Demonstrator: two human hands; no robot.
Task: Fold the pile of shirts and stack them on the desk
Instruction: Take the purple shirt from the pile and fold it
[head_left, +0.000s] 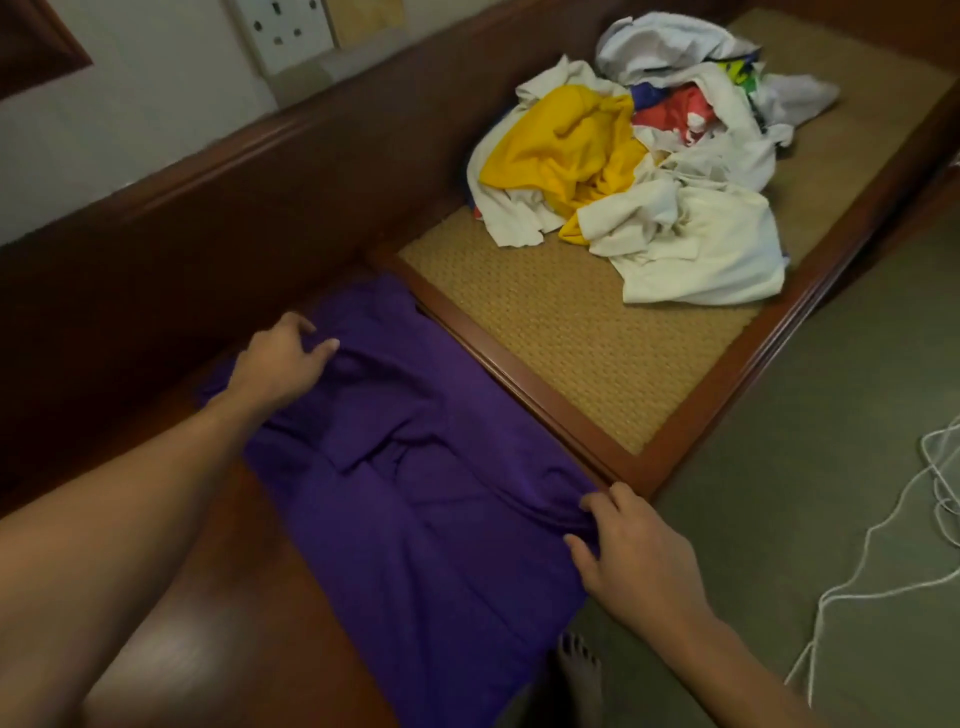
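A purple shirt (415, 467) lay spread across the dark wooden surface (218, 623), wrinkled through its middle, its near end hanging past the front edge. The left hand (283, 364) sat at the shirt's far left corner, fingers and thumb curled and pinching a bunch of the cloth. The right hand (634, 551) was at the shirt's right edge, just beside the wooden frame of a woven panel (571, 338), fingers bent and pinching a fold of fabric. The shirt stretched between the two hands. Well apart, on the far end of the woven panel, lay the unfolded pile of shirts (649, 171), white, yellow and red. A white cord (883, 545) trailed on the floor at the right
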